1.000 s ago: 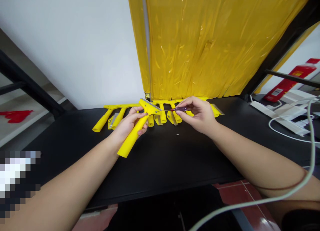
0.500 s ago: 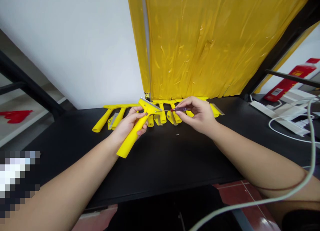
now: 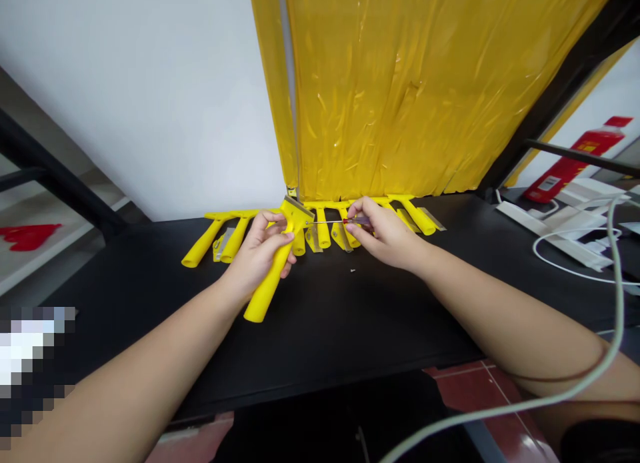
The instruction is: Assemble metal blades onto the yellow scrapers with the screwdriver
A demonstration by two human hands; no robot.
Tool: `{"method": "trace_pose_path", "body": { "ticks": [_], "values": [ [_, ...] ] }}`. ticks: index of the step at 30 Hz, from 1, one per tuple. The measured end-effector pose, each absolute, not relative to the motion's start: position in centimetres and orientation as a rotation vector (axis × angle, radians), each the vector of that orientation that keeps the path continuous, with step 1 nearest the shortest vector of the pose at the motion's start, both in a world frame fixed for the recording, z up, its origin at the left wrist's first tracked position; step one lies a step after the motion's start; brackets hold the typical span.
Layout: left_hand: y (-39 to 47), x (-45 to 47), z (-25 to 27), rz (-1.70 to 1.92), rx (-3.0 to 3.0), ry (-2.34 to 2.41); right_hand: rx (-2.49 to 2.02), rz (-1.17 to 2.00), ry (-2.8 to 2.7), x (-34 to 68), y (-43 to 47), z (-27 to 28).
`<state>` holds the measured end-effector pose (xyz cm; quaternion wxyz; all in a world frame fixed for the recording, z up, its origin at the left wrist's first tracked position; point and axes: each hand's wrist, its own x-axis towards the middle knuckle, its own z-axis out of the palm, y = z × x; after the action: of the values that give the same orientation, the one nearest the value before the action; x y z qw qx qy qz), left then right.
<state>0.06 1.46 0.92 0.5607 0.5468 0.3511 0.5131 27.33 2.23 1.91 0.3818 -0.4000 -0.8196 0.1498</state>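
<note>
Forearms (image 3: 175,339) converge forward, left hand (image 3: 257,249) clamped round a yellow scraper (image 3: 273,276), right hand (image 3: 389,236) pinching a level screwdriver (image 3: 349,221).

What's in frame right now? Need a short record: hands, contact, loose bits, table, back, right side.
left hand: grips scraper, head up, handle slanting down
right hand: grips screwdriver, shaft pointing left
contact: screwdriver tip at scraper head; exact seating too small to tell
loose: metal bit, too small to name
table: black; other scrapers in a row behind the hands
back: white panel, yellow sheet
right side: red bottle, white cable
</note>
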Motion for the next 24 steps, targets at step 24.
{"method": "trace_pose_path", "body": {
  "ticks": [24],
  "values": [
    [0.6, 0.4, 1.8, 1.282, 1.390, 0.800, -1.102, 0.411, -2.047, 27.3, 3.1, 0.9]
  ]
}}
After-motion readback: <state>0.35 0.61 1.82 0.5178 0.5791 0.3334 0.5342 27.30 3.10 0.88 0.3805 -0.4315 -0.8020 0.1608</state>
